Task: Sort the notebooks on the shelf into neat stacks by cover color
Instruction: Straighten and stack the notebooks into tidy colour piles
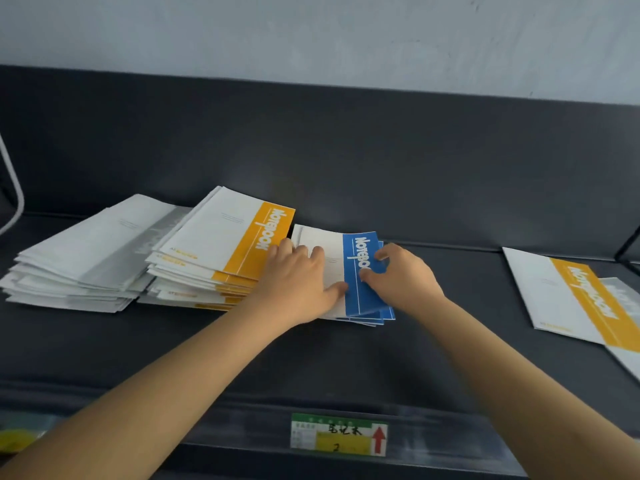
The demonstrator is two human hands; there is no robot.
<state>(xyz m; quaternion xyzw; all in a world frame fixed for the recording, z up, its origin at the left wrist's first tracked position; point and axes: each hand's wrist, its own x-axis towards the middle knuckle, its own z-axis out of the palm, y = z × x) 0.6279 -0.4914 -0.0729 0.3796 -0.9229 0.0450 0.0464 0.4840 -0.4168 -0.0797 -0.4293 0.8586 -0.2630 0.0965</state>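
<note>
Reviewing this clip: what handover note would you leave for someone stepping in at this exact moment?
Left hand lies flat on the blue stack. Right hand grips its right edge, apparently squaring it.
Grey stack and orange stack sit to the left, both ragged.
Left to do: an orange notebook and a grey notebook overlap loose at the right end of the shelf. Stack them, then tidy edges.

We count three stacks of notebooks on one shelf (450,341): one grey stack (79,258), one orange stack (221,244) and one blue stack (363,282). We cannot count the notebooks in each. At the right we see two loose notebooks, an orange notebook (568,299) and a grey notebook (627,299). We count two hands, the left hand (298,282) and the right hand (401,275), and one shelf label (339,434).
</note>
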